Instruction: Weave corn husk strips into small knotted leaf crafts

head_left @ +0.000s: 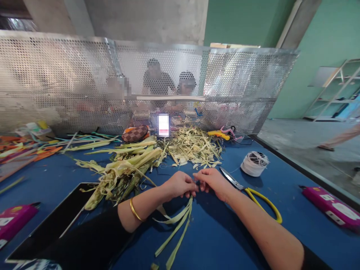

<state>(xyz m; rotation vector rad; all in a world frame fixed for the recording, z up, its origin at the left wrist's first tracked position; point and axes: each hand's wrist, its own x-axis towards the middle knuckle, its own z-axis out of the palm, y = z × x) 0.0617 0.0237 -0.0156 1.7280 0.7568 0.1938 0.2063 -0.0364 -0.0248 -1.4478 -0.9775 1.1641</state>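
Observation:
My left hand [180, 183] and my right hand [213, 180] meet over the blue table [225, 232], fingers pinched together on the top ends of a few pale green leaf strips [177, 225]. The strips hang from the pinch toward me and trail across the table. A gold bangle sits on my left wrist. Yellow-handled scissors [253, 195] lie just right of my right hand. A spool of white thread [254, 164] stands beyond them.
A heap of long leaf strips [123, 168] lies left of my hands, and cut scraps [194, 148] lie behind them. A dark tablet [56, 221] lies near left. Pink cases [332, 206] sit at both sides. A perforated metal screen [84, 82] stands behind, people beyond it.

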